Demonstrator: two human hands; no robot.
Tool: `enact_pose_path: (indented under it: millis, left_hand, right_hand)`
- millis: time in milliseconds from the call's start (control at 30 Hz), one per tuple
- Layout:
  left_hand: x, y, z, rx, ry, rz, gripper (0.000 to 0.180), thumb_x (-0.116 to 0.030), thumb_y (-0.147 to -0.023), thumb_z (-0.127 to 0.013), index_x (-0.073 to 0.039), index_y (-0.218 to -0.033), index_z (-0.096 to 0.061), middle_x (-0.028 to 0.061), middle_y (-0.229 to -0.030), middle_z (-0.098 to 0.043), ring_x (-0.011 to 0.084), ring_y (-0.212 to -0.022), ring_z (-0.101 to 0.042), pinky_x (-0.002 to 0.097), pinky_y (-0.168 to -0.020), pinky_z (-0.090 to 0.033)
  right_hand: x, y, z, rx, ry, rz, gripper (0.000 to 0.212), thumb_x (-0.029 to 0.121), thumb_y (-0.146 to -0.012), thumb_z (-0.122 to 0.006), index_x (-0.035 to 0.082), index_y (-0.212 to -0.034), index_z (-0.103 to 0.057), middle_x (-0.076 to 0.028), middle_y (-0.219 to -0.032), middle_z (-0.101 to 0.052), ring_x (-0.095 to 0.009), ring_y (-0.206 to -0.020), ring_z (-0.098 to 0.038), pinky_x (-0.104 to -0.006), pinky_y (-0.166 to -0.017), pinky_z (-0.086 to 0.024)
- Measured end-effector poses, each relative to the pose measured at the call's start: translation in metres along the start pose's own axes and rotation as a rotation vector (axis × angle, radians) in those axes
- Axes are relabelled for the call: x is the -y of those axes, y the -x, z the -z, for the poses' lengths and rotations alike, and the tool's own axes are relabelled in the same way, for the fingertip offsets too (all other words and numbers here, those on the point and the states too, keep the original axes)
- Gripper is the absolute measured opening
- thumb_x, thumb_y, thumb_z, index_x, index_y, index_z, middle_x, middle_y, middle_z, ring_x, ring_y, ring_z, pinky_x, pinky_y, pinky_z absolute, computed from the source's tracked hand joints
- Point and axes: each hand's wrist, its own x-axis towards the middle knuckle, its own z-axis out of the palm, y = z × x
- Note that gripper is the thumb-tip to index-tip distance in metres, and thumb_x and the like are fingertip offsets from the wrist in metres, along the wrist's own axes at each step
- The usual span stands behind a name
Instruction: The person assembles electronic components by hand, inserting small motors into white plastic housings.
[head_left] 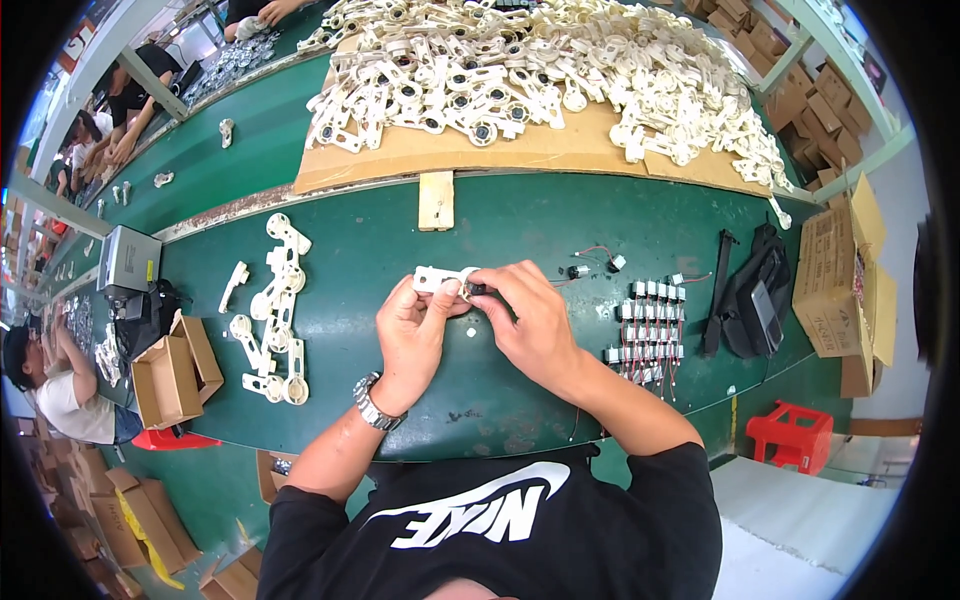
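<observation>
My left hand [410, 330] is closed around a cream plastic housing [434, 278], a long piece with a round end, raised over the green table. At that round end my right hand [532, 325] pinches a small dark part [475, 287], mostly covered by the fingers, so its kind does not show. A tiny white piece [471, 332] lies on the table just below both hands. To the left is a group of similar cream housings [283, 290]. Several small black-and-white motors with red wires [650, 325] stand in rows to the right.
A large heap of cream housings [480, 80] covers cardboard at the back. A wood block [436, 200] sits before it. Black bag [757, 295] and open carton [840, 290] are at right; small box [167, 385] and grey device [130, 260] at left. Co-workers sit beyond a green conveyor [260, 110].
</observation>
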Motion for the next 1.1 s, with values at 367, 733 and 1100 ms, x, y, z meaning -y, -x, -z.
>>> enact_pose_path:
  millis: [367,733,1100]
  left_hand:
    - [-0.004,0.001,-0.001,0.054,0.052,-0.075,0.012,-0.004,-0.104,-0.064,0.006,-0.11,-0.068,0.0075,-0.109,-0.065,0.0176,-0.099,-0.071,0.0347,-0.089,-0.066]
    - [0.007,0.005,-0.001,0.144,-0.018,-0.096,0.012,-0.003,-0.103,-0.065,0.008,-0.108,-0.066,0.0072,-0.106,-0.062,0.0181,-0.098,-0.071,0.0347,-0.088,-0.066]
    - [0.011,0.008,-0.01,0.104,0.033,-0.01,0.014,-0.007,-0.105,-0.063,0.005,-0.113,-0.066,0.0108,-0.11,-0.072,0.0185,-0.099,-0.073,0.0343,-0.089,-0.065]
  right_hand:
    - [-0.012,0.004,0.008,0.06,-0.354,-0.36,0.032,0.001,-0.088,-0.08,0.002,-0.118,-0.069,-0.006,-0.103,-0.067,-0.016,-0.088,-0.064,-0.0298,-0.075,-0.053]
    - [-0.025,-0.005,0.026,0.377,-0.763,-0.728,0.037,-0.005,-0.097,-0.065,0.004,-0.133,-0.07,-0.007,-0.098,-0.075,-0.012,-0.08,-0.066,-0.0263,-0.07,-0.057]
    - [-0.025,0.003,0.001,0.195,-0.403,-0.634,0.024,-0.003,-0.09,-0.071,0.0,-0.114,-0.074,-0.01,-0.093,-0.072,-0.016,-0.071,-0.063,-0.0308,-0.063,-0.051]
